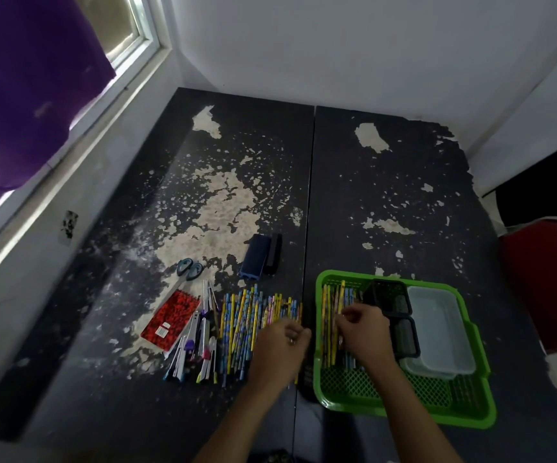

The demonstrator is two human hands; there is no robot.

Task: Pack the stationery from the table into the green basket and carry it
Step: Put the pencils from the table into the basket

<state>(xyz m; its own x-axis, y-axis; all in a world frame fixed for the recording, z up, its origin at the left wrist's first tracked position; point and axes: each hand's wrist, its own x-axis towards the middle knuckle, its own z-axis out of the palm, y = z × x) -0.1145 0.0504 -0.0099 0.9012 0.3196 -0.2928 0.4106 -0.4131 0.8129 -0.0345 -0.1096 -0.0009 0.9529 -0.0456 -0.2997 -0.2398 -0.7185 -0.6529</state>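
Peeling black table (387, 202); one green basket (404, 412) under right hand (365, 332), fingers curled over pencils inside (329, 315), grip unclear; left hand (279, 354) loosely curled over table pencils (240, 315), hold unclear; one red notebook (172, 320) further left

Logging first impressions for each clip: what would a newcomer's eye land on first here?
The bright green basket at the table's near right stands out, with the right hand over pencils already inside it. Left of it, a row of colourful pencils lies on the worn black table, the left hand at its right end. A red notebook sits farther left.
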